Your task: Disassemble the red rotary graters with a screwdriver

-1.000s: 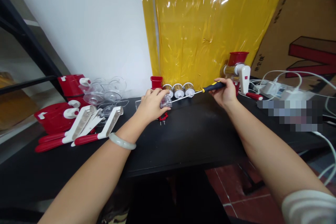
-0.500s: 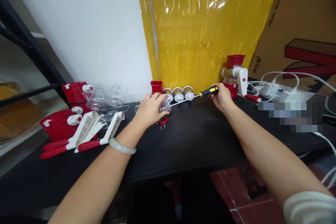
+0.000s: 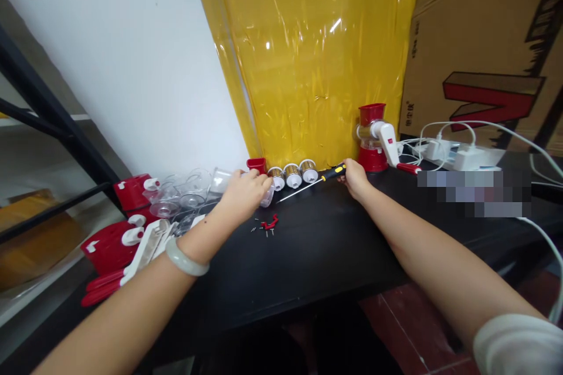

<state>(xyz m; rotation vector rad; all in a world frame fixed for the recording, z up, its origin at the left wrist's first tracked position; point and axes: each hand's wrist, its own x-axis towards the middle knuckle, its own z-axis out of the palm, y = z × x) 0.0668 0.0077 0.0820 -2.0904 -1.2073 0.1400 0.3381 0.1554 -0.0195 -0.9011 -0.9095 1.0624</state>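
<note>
My left hand (image 3: 248, 193) is closed around a clear plastic housing (image 3: 220, 180), which sticks out on both sides of the fingers and is partly hidden by them. A screwdriver (image 3: 332, 172) with a black and yellow handle is gripped in my right hand (image 3: 355, 180). Its long shaft points left, and the tip is just beside the housing, low over the table. Below lie a small red plastic piece (image 3: 270, 222) and several loose screws (image 3: 271, 232). Just behind the hands are three grater drums (image 3: 292, 176) with white ends and a red hopper (image 3: 257, 164).
An assembled rotary grater (image 3: 373, 155) stands at the back right, near white chargers and cables (image 3: 468, 158). On the left are red bases (image 3: 112, 246), clear housings (image 3: 185, 196) and white cranks with red grips (image 3: 105, 287). A yellow sheet (image 3: 308, 70) and a carton (image 3: 484, 41) stand behind.
The screwdriver tip has come away from the clear housing and dropped lower. My left hand has turned the housing. The view has shifted, showing more loose screws by the red piece.
</note>
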